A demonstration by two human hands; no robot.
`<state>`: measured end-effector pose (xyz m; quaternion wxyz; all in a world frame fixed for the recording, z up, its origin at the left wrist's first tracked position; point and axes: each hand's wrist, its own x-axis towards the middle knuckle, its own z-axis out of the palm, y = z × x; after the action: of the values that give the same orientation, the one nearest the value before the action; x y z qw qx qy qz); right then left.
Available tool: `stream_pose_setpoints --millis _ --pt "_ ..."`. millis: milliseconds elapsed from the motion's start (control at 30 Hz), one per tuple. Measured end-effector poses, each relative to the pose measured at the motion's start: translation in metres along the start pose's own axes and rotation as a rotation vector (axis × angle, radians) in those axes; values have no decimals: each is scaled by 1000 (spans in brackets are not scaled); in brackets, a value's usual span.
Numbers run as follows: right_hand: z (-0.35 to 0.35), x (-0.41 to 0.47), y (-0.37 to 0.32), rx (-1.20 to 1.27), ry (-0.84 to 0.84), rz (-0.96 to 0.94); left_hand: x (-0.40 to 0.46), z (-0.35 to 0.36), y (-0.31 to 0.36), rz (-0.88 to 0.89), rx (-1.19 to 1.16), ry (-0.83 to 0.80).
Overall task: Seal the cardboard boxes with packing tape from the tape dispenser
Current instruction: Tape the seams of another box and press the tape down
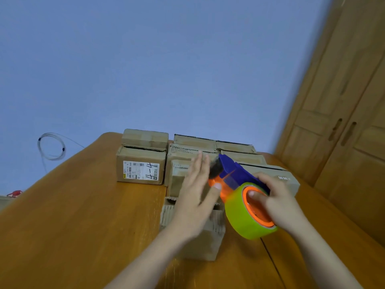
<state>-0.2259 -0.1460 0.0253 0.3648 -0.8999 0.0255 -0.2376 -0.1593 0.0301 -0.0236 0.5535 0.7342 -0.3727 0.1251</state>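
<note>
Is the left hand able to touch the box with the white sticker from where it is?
Probably yes. The left hand is open, holds nothing, and the labelled box stands just to its left on the table with nothing between them.

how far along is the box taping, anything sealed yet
No finished seal is clear to see. In hand: the right hand grips the tape dispenser over the nearest box, the left hand flat beside it. The labelled box and the rows behind look untaped.
</note>
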Motion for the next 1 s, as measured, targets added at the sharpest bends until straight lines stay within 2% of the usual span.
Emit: stream_pose_setpoints --millis 67,233,300,367,400,433,533,600,700,900,1000 --pt "5 -3 -3 15 19 -16 3 4 0 40 166 -34" --pt "10 -10 -9 -35 48 -54 2 -2 -4 61 514 9" --pt "8 -10 -8 -36 57 -60 10 -5 -6 50 408 -8" --pt "6 -9 -8 -10 55 -49 26 -7 2 -173 2 -52" --pt "6 -9 -6 2 48 -36 34 -9 8 -319 -197 -36" --pt "7 -8 -4 9 39 -22 35 -12 13 -393 -364 0" --pt "9 -10 3 25 20 12 23 -26 20 -395 -608 113" --pt "6 -12 7 51 28 31 20 -41 18 -397 -617 230" --pt "2 -14 11 90 19 49 23 -46 11 -361 -522 322" --pt "5 -15 9 97 15 11 16 -34 9 -236 -376 266" --pt "5 -15 7 96 33 -36 13 -27 5 -164 -228 227"
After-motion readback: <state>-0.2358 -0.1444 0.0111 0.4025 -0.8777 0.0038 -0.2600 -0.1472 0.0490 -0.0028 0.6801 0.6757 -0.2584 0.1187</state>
